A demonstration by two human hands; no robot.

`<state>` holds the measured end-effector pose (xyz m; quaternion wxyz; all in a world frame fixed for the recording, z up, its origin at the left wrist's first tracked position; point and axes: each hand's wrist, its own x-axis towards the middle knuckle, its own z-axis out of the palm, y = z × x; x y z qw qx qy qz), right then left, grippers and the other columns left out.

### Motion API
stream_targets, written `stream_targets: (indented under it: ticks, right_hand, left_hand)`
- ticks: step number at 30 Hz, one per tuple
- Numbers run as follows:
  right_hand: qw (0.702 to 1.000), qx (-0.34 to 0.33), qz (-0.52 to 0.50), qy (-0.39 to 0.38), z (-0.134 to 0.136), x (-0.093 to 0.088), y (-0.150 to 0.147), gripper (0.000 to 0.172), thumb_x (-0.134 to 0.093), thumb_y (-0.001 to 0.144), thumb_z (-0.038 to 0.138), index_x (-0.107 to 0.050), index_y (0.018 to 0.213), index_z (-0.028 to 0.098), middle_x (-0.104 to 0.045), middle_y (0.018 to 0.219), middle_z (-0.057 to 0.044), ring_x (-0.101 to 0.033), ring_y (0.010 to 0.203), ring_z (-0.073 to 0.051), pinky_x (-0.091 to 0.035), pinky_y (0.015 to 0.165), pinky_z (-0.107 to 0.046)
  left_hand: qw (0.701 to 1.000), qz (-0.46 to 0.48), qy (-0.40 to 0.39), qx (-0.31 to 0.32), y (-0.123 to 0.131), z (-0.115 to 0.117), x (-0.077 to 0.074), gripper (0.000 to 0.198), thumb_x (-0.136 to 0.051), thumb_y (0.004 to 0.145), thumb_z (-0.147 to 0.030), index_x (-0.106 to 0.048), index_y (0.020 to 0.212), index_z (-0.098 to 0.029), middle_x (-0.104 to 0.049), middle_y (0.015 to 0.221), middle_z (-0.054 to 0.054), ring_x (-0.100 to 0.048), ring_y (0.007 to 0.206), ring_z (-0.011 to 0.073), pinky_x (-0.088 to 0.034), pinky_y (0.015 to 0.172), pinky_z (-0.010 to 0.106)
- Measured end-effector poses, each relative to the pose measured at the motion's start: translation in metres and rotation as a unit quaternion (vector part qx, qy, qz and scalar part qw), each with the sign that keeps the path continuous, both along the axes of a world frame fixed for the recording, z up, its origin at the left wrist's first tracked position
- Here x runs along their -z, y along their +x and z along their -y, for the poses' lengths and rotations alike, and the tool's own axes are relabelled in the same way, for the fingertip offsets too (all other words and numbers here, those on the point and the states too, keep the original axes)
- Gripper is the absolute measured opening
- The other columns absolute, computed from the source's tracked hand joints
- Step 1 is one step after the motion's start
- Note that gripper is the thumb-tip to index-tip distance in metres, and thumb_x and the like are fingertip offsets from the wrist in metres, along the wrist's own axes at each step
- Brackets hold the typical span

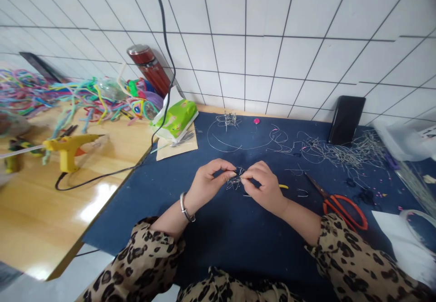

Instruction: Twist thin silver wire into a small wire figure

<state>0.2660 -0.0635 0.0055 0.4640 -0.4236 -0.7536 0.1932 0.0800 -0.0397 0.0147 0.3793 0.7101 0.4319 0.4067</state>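
Note:
My left hand (pixel 208 183) and my right hand (pixel 264 186) meet over a dark blue cloth (pixel 218 229), both pinched on a small tangle of thin silver wire (pixel 236 179) held between them. The fingertips of both hands press on the wire piece from either side. A silver bangle (pixel 185 207) sits on my left wrist. Both sleeves are leopard-print. A small yellow bit (pixel 284 186) lies just right of my right hand.
Orange-handled scissors (pixel 340 204) lie to the right. Loose wires (pixel 340 152) and a wire loop (pixel 235 141) spread behind. A black stand (pixel 345 119) leans on the tiled wall. On the left are a yellow glue gun (pixel 70 150), a green packet (pixel 177 118), a red flask (pixel 151 68), and coloured pipe cleaners (pixel 68 95).

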Motion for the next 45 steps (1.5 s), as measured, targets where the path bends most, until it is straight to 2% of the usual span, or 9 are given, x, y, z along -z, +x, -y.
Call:
stream_targets:
  ticks: [7,11,17,21,24,31,36,40,45]
  right_hand:
    - [1.000,-0.005,-0.004,-0.010,0.000,0.002,0.000,0.012,-0.055,0.079,0.014,-0.063,0.078,0.022,-0.059,0.075,-0.002,-0.053,0.077,-0.016,-0.046,0.075,-0.034]
    - [1.000,-0.004,-0.004,-0.010,-0.001,0.002,0.000,0.011,-0.056,0.079,0.013,-0.063,0.078,0.021,-0.059,0.074,-0.002,-0.053,0.076,-0.016,-0.046,0.075,-0.034]
    - [1.000,-0.010,0.003,-0.010,-0.002,0.001,0.001,0.011,-0.055,0.080,0.013,-0.063,0.077,0.022,-0.059,0.073,-0.001,-0.053,0.075,-0.015,-0.047,0.073,-0.033]
    - [1.000,-0.014,0.004,-0.008,-0.003,0.002,0.001,0.011,-0.056,0.079,0.013,-0.063,0.078,0.021,-0.059,0.073,-0.002,-0.053,0.074,-0.015,-0.046,0.074,-0.033]
    - [1.000,-0.015,0.006,-0.007,-0.003,0.002,0.001,0.011,-0.055,0.079,0.013,-0.063,0.079,0.021,-0.059,0.074,-0.002,-0.053,0.075,-0.015,-0.046,0.075,-0.033]
    - [1.000,-0.010,0.002,-0.004,-0.003,0.002,0.000,0.010,-0.056,0.079,0.013,-0.062,0.077,0.020,-0.058,0.073,-0.002,-0.053,0.075,-0.014,-0.046,0.074,-0.032]
    - [1.000,-0.008,-0.002,0.003,-0.002,0.002,0.000,0.009,-0.057,0.078,0.013,-0.062,0.077,0.020,-0.059,0.073,-0.002,-0.053,0.074,-0.014,-0.046,0.074,-0.031]
    - [1.000,-0.010,-0.004,-0.001,-0.002,0.003,0.000,0.009,-0.057,0.079,0.013,-0.062,0.076,0.020,-0.059,0.073,-0.001,-0.054,0.074,-0.014,-0.046,0.073,-0.031]
    - [1.000,0.003,-0.016,-0.010,-0.001,0.003,-0.002,0.009,-0.057,0.079,0.014,-0.063,0.075,0.019,-0.061,0.073,-0.002,-0.055,0.073,-0.014,-0.047,0.072,-0.030]
  left_hand:
    - [0.997,-0.052,0.043,0.029,0.000,0.000,-0.007,0.006,-0.061,0.080,-0.024,-0.064,0.079,-0.018,-0.065,0.087,0.005,-0.059,0.085,0.0167,-0.046,0.082,0.033]
    - [0.998,0.017,0.001,0.062,0.001,0.003,-0.012,0.004,-0.059,0.081,-0.020,-0.058,0.079,-0.016,-0.062,0.107,0.009,-0.059,0.093,0.0175,-0.045,0.086,0.036]
    - [0.988,0.119,-0.063,0.072,0.000,0.003,-0.008,0.008,-0.057,0.083,-0.019,-0.050,0.080,-0.016,-0.063,0.081,0.004,-0.059,0.075,0.0119,-0.047,0.071,0.026]
    - [0.994,0.086,-0.063,0.037,-0.003,0.001,-0.003,0.008,-0.059,0.082,-0.023,-0.058,0.084,-0.015,-0.062,0.075,0.003,-0.057,0.068,0.0109,-0.047,0.065,0.024]
    - [0.998,0.045,-0.033,0.013,-0.005,0.001,-0.002,0.012,-0.061,0.081,-0.025,-0.066,0.088,-0.017,-0.064,0.080,0.004,-0.058,0.073,0.0128,-0.048,0.070,0.026]
    - [0.999,0.002,-0.019,0.033,-0.003,0.001,-0.002,0.021,-0.054,0.086,-0.024,-0.064,0.103,-0.020,-0.065,0.090,0.005,-0.061,0.083,0.0143,-0.048,0.077,0.028]
    - [0.999,-0.039,-0.002,-0.001,0.002,0.003,0.001,0.012,-0.063,0.079,-0.025,-0.063,0.088,-0.018,-0.065,0.083,0.004,-0.060,0.080,0.0148,-0.047,0.078,0.030]
    - [0.997,-0.063,0.037,0.031,0.005,0.003,-0.001,0.006,-0.062,0.079,-0.023,-0.066,0.081,-0.019,-0.065,0.078,0.003,-0.059,0.080,0.0150,-0.046,0.079,0.031]
    - [0.998,-0.035,0.034,0.044,0.005,0.002,0.000,0.007,-0.062,0.080,-0.023,-0.067,0.083,-0.019,-0.066,0.081,0.004,-0.060,0.081,0.0156,-0.047,0.079,0.032]
